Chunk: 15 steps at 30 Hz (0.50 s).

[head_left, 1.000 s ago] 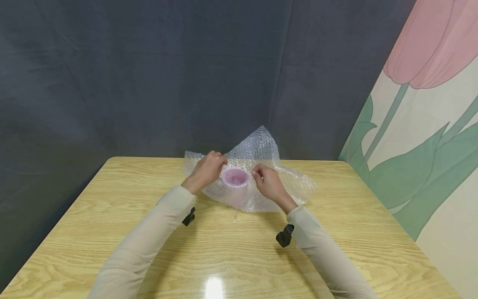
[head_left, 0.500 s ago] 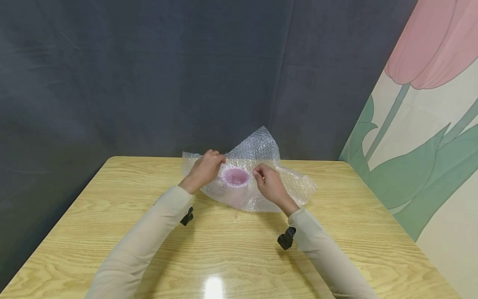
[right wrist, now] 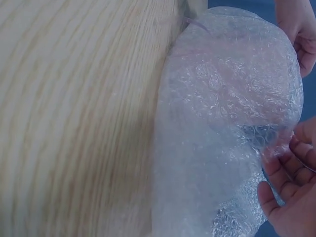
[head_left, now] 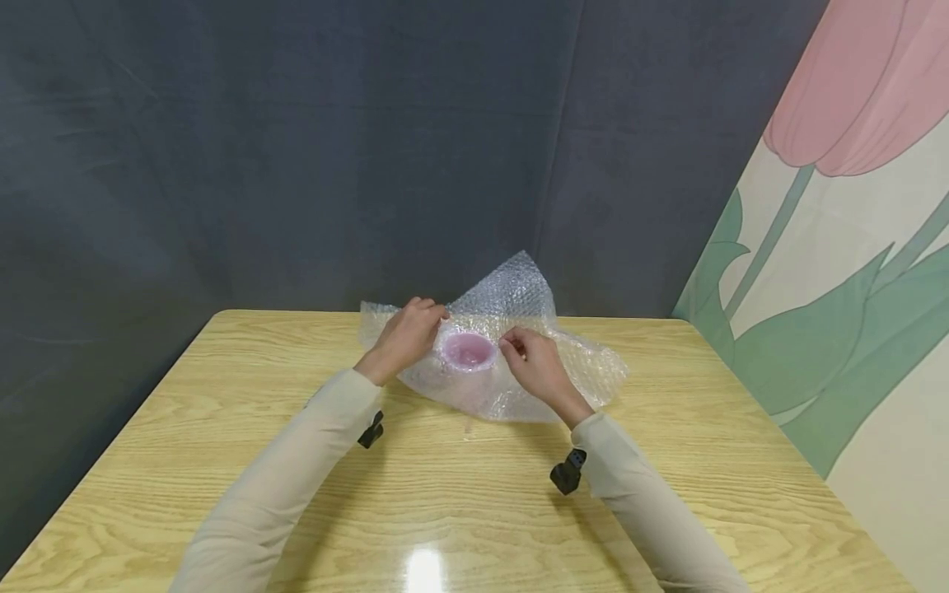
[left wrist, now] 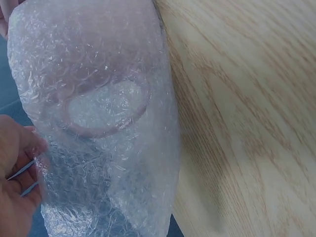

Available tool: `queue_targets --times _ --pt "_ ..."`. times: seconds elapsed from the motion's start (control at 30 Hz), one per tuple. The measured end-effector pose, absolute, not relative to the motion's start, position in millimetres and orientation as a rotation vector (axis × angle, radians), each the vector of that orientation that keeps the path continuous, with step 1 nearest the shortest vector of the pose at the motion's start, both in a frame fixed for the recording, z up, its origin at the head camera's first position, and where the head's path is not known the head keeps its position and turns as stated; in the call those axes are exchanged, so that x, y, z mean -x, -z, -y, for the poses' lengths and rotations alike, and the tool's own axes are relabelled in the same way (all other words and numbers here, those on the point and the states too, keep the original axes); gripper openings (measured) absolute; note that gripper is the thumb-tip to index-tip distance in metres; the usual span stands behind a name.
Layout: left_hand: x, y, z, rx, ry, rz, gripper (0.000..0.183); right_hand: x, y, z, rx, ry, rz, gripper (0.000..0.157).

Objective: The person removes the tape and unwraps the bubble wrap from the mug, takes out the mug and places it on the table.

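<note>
A pink mug [head_left: 469, 352] stands upright, its sides wrapped in clear bubble wrap [head_left: 511, 296] and its round mouth uncovered. The mug's looped handle [left wrist: 98, 132] shows through the wrap in the left wrist view. My left hand [head_left: 411, 333] holds the wrap at the left of the rim, fingers bent over its upper edge. On the other side, my right hand [head_left: 532, 358] pinches the wrap's edge close beside the rim. In the right wrist view, some fingertips [right wrist: 276, 153] show through the plastic.
The wood-grain table [head_left: 460, 502] runs up to a dark curtain [head_left: 371, 148]. One corner of wrap stands up behind the mug, and loose wrap spreads to the right. A narrow clear strip [head_left: 468, 428] lies in front. A wall with painted tulips [head_left: 853, 288] stands at the right.
My left hand has shifted very slightly left, drawing the wrap's left corner a little outward. The right hand has barely moved, and the mug stays in place.
</note>
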<state>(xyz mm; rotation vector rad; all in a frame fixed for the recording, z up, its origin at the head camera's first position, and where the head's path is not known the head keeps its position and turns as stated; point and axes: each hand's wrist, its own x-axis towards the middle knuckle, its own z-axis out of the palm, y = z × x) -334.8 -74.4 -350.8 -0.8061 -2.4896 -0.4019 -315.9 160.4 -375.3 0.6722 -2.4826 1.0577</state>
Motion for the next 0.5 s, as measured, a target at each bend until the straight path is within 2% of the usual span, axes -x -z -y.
queue_targets --times 0.23,0.5 --pt "335.9 350.8 71.5 0.83 0.34 2.53 0.017 315.3 370.8 -156.5 -0.637 -1.113 2.58 0.018" --pt "334.5 349.4 67.4 0.831 0.266 2.624 0.024 316.3 366.7 -152.8 -0.575 -1.055 2.593 0.014"
